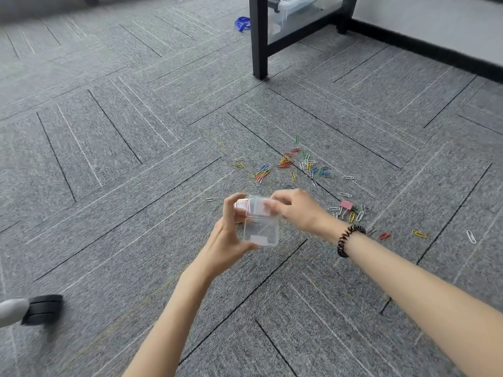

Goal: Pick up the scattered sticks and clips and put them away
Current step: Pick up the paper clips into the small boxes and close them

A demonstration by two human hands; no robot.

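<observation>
- head view: a clear box (261, 229) is held above the grey carpet (136, 159) by both hands, near the middle of the frame.
- the left hand (227, 240) is wrapped around the box's left side, thumb at the lower edge, fingers curled over the top left corner.
- the right hand (295, 209) is closed on the box's upper part, which looks like a clear lid (255, 206); whether the lid is open or shut cannot be told.
- a red and white label (241, 205) is seen at the box's top left.
- a black coil band (349, 239) is worn on the right wrist.
- coloured clips (288, 164) are scattered on the carpet just beyond the hands, thickest in a patch ahead and to the right.
- a pink binder clip (346, 204) lies to the right of the right hand, among silver and yellow clips.
- a red clip (384, 235), a yellow clip (419, 234) and a white clip (471, 237) lie farther right, well apart from the main patch.
- a single silver clip (209, 199) lies left of the box.
- a black frame leg (258, 36) stands at the top, with a clear bin (288, 9) behind it and a blue object (243, 23) beside it.
- a chair caster (43, 308) is seen at the lower left.
</observation>
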